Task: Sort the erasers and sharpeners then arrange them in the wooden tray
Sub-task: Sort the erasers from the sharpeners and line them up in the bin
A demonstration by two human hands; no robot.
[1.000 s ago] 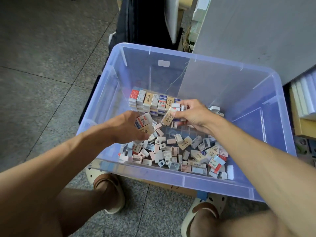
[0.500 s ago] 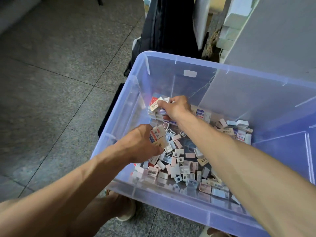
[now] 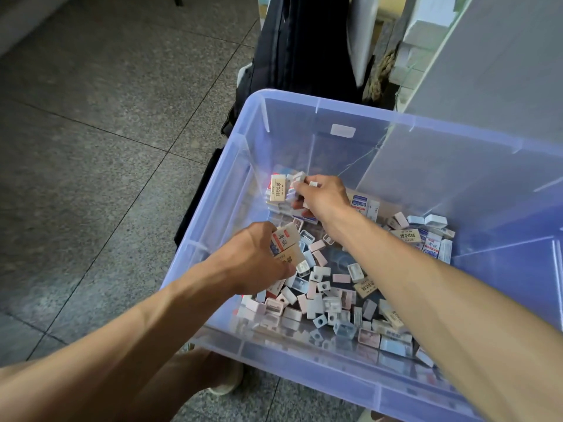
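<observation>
A clear bluish plastic bin (image 3: 213, 248) holds a loose pile of small erasers and sharpeners (image 3: 323, 296). A row of boxed erasers (image 3: 278, 190) stands packed together at the bin's far left corner. My left hand (image 3: 256, 263) grips a few boxed erasers (image 3: 285, 243) above the pile's left side. Over the packed row, my right hand (image 3: 320, 197) pinches a small white piece (image 3: 300, 177). More boxed erasers (image 3: 426, 236) lie at the far right of the pile. No wooden tray shows in this view.
Grey tiled floor (image 3: 91, 132) spreads to the left. A black bag (image 3: 298, 50) leans behind the bin, with a grey board (image 3: 502, 71) and white boxes (image 3: 423, 35) to the right. My knee and a sandal (image 3: 225, 382) sit under the bin's near edge.
My right hand has reached from the middle of the bin to the packed row at the far left. The left hand keeps its erasers. The view has swung left.
</observation>
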